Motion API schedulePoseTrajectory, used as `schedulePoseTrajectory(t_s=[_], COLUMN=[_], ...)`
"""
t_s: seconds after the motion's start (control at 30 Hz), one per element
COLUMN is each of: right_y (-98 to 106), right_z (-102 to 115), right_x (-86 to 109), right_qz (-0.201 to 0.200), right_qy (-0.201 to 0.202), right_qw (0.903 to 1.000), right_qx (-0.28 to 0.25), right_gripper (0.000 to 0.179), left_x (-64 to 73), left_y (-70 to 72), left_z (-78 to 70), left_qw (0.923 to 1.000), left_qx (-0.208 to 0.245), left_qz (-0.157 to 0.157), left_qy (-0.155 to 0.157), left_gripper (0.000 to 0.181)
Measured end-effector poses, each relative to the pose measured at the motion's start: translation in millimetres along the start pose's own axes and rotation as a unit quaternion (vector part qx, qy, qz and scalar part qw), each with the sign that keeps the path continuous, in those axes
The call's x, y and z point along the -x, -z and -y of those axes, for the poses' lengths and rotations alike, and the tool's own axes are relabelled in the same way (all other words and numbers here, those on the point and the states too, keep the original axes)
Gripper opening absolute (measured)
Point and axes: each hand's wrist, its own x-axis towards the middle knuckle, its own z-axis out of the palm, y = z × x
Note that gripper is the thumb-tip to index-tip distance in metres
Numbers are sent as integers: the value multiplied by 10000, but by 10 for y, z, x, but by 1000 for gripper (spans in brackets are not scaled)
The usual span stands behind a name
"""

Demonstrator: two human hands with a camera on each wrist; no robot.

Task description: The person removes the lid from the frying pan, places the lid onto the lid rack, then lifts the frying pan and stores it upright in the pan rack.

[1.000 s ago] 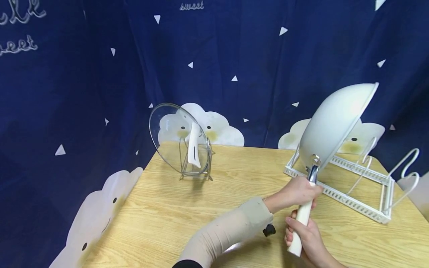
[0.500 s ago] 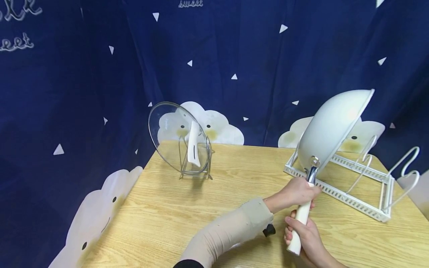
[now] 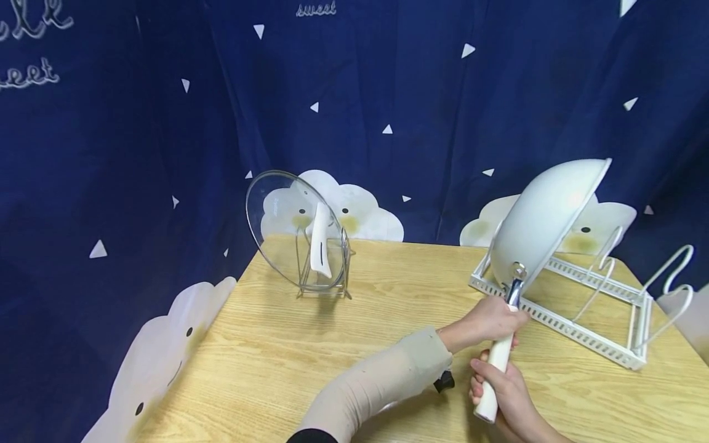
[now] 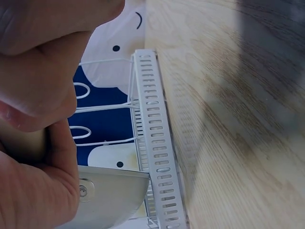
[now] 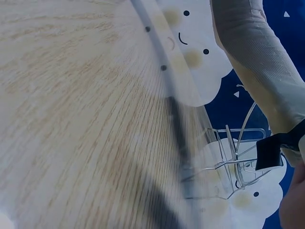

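Observation:
A white wok (image 3: 545, 218) is held tilted on its side over the left part of a white pan rack (image 3: 581, 335). My left hand (image 3: 490, 319) grips the upper part of its white handle (image 3: 500, 357), close to the metal joint. Lower down, my right hand (image 3: 506, 391) holds the same handle near its end, thumb across the top. In the left wrist view, curled fingers wrap the handle, and the wok's edge (image 4: 114, 193) appears right beside the rack's slotted rail (image 4: 155, 119). Whether wok and rack touch, I cannot tell.
A glass lid with a white handle (image 3: 319, 246) leans in a metal wire stand (image 3: 346, 271) at the back left. White wire dividers (image 3: 672, 295) rise from the rack's right side. A dark blue curtain (image 3: 354, 80) hangs behind the wooden table (image 3: 266, 357).
The wok has come down a little and slightly left toward the rack. Both hands have kept their hold on the handle. The lid and rack have stayed put.

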Motion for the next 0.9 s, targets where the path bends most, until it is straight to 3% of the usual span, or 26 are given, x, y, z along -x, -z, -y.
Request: schedulePoseTrajectory(t_s=[0.33,0.9], right_y=[13,85], right_z=[30,54], right_x=[-80,-181], right_qz=[-357,-534], right_qy=[-231,-417], right_qw=[9987,9975], right_qx=[295,215], right_gripper=[12,13], left_x=[-109,-261], left_y=[-19,-58], left_z=[9,31], left_qw=[9993,9999], left_qx=[-375,24], left_qz=[-16,53], left_qy=[20,103], left_gripper=[36,33])
